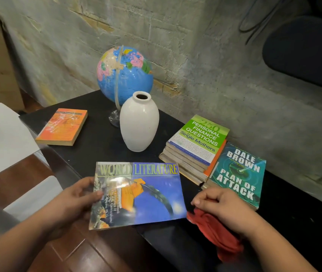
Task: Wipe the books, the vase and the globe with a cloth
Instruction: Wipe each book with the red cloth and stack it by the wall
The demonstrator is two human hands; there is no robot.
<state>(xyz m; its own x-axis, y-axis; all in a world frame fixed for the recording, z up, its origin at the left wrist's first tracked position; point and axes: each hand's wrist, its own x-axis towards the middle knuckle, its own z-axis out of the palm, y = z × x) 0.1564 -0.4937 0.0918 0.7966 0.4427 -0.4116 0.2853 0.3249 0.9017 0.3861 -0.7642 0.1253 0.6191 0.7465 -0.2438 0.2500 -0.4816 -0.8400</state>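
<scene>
Left hand [73,203]: fingers [97,193] pinching the left edge of the World Literature book [146,195], thumb on the cover, the rest hidden underneath. Cover up, slightly tilted, title edge pointing away from the fingers, over the near edge of the bench [101,148]. Resting on it or lifted: cannot tell.

Right hand [224,207]: fingers [203,200] curled, gripping the red cloth [215,232], bunched under the palm and trailing back past the wrist. Cloth just beside the book's near right corner, contact unclear.

Just beyond the right fingers: Dale Brown paperback [236,173], cover up, butted against the book stack [187,160] on the side toward the vase. Green finance book [201,138] on top of that stack.

Beyond the held book, between the two hands and farther out: white vase [139,124], upright on the bench. Behind it, globe [128,73] on its stand, base partly hidden by the vase.

Beyond the left fingers, well apart from the vase: orange book [62,126], flat, near the far left bench corner.

Farther out: rough wall [215,55] behind the bench, wooden floor [73,252] under the left forearm, white surface [5,134] left of the left hand.
</scene>
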